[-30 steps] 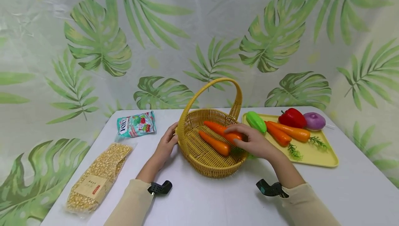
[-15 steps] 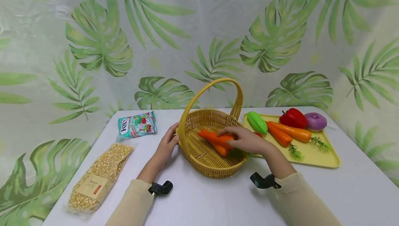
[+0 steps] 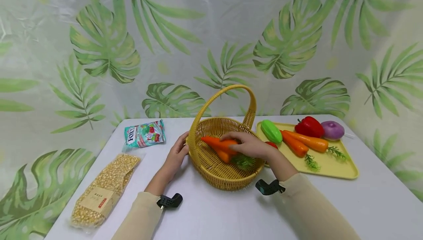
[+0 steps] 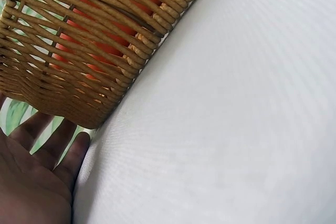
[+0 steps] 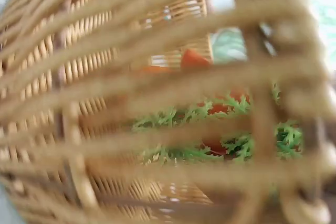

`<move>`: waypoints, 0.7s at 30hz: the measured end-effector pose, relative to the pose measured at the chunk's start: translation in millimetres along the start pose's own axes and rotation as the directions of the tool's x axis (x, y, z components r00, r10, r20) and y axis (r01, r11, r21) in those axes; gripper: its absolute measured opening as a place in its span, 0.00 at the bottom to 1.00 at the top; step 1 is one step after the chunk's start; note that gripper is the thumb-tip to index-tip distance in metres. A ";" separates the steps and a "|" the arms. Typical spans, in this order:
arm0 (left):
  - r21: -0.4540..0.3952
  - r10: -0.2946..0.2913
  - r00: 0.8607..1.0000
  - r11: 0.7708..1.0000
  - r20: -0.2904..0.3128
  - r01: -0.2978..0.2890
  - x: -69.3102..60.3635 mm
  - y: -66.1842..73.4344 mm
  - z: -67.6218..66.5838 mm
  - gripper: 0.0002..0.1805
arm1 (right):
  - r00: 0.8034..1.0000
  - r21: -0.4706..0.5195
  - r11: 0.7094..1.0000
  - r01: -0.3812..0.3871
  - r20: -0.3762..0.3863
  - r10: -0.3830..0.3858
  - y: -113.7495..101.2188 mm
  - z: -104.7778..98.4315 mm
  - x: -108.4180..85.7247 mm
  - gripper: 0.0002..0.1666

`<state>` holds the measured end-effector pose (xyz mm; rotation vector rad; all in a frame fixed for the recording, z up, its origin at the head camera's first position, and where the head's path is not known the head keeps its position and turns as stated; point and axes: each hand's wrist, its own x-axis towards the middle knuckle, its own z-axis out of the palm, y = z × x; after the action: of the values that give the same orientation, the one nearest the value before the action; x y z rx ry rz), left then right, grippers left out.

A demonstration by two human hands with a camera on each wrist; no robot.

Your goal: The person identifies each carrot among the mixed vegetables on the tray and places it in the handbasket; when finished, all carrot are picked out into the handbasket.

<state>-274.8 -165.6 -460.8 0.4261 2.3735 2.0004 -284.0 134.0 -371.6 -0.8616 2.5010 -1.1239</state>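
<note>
A yellow wicker basket (image 3: 226, 184) with a tall arched handle stands mid-table in the head view. Inside it my right hand (image 3: 249, 145) grips an orange carrot (image 3: 214, 143) with a green leafy top (image 3: 244, 162). Partly beneath that lies another carrot (image 3: 223, 156). My left hand (image 3: 174, 157) rests against the basket's left outer side; in the left wrist view its fingers (image 4: 73, 156) reach along the weave fairly straight. Through the blurred wickerwork (image 5: 157, 95), the right wrist view shows orange pieces and green leaves (image 5: 173, 124); the right hand cannot be made out there.
A yellow tray (image 3: 325, 169) to the right bears a green vegetable (image 3: 271, 131), two carrots (image 3: 310, 141), a red bell pepper (image 3: 310, 126) and a purple onion-like vegetable (image 3: 332, 130). On the left lie a candy bag (image 3: 145, 133) and a bag of corn kernels (image 3: 107, 185).
My right hand has moved left and slightly down inside the basket, bringing its carrot over the other one, which has also shifted left. My left hand stays at the basket's side.
</note>
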 end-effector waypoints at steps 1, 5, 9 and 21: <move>-0.004 0.001 1.000 1.000 -0.002 -0.001 -0.2 -0.2 0.1 0.27 | 1.000 0.009 1.000 -0.007 -0.007 0.007 -0.1 1.8 1.7 0.20; -0.015 0.002 1.000 1.000 -0.002 -0.002 -0.6 0.4 0.6 0.28 | 0.997 0.115 0.991 -0.061 -0.030 0.065 2.1 8.3 6.5 0.20; -0.010 0.000 1.000 1.000 -0.004 0.000 0.6 1.2 1.3 0.28 | 0.990 0.185 0.977 -0.110 -0.072 0.125 7.0 11.3 8.6 0.21; 0.001 -0.023 1.000 1.000 -0.004 0.023 0.2 -0.4 0.0 0.29 | 0.990 0.049 0.989 -0.139 -0.019 0.140 14.6 17.2 12.5 0.21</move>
<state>-275.1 -165.6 -461.1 0.3939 2.3706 1.9929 -291.8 123.9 -393.9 -0.6529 2.4981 -1.1471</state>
